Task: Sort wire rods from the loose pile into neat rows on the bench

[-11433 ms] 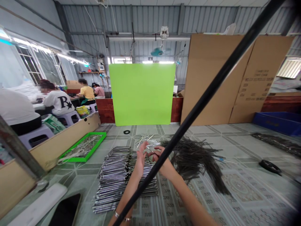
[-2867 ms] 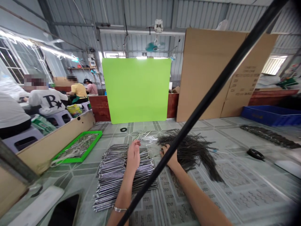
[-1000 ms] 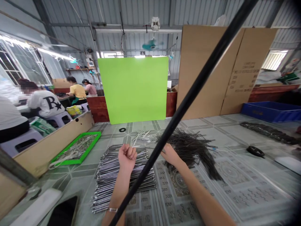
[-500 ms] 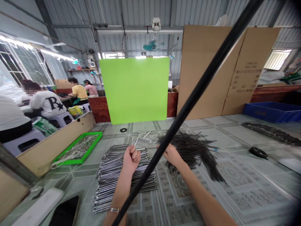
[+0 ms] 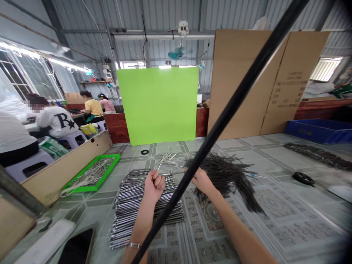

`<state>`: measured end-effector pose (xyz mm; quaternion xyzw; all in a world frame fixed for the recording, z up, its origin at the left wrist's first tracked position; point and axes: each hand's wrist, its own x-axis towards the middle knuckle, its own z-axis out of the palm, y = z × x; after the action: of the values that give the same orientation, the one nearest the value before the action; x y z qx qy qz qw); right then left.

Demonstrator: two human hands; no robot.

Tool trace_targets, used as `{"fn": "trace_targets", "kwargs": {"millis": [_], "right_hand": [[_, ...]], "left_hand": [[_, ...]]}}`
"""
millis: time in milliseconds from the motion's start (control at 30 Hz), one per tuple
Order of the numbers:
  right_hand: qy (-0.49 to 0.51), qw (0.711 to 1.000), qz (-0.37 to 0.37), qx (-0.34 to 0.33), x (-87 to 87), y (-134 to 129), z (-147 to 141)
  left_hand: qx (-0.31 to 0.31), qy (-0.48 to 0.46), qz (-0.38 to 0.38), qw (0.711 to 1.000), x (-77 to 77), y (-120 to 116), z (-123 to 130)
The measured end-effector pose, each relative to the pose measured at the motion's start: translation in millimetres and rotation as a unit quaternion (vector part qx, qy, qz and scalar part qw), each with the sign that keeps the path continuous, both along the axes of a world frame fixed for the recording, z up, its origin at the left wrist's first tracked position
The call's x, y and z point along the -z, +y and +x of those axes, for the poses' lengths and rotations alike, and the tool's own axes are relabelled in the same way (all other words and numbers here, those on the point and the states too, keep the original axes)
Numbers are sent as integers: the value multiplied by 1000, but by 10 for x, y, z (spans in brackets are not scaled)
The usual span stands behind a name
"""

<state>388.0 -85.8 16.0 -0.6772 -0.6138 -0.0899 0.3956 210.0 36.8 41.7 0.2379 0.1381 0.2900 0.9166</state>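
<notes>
My left hand (image 5: 154, 186) is closed, fingers curled in, above a wide pile of shiny metal rods (image 5: 129, 205). A thin line stretches from it toward my right hand, but what the fingers hold is too small to name. My right hand (image 5: 202, 181) is held in a pinch at the left edge of a heap of thin dark strips (image 5: 228, 168). A slanting black bar (image 5: 220, 124) crosses in front and covers part of its fingers, so their contents cannot be made out. Between and beyond both hands lie loose thin pale sticks (image 5: 168, 158).
A green tray (image 5: 96, 187) of metal pieces and pale loops sits left. A phone (image 5: 77, 247) and a white box (image 5: 46, 242) lie front left. At right are a black ring (image 5: 303, 178), a dark bundle row (image 5: 316, 156) and a blue crate (image 5: 316, 132). Co-workers sit far left.
Both hands stay in almost the same place and pose. The whole view has shifted very slightly; nothing is visibly taken up or let go.
</notes>
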Motion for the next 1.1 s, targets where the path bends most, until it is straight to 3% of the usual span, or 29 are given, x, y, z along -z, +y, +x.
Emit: {"fn": "trace_targets", "kwargs": {"millis": [567,1100], "right_hand": [[-7,1000,1,-16,-20,-5,-22],[-13,1000,2,-9,15,-7,30]], "left_hand": [[6,4,0,1000,-57,-57,0],[10,-6,12,1000,-17,-14,-6]]}}
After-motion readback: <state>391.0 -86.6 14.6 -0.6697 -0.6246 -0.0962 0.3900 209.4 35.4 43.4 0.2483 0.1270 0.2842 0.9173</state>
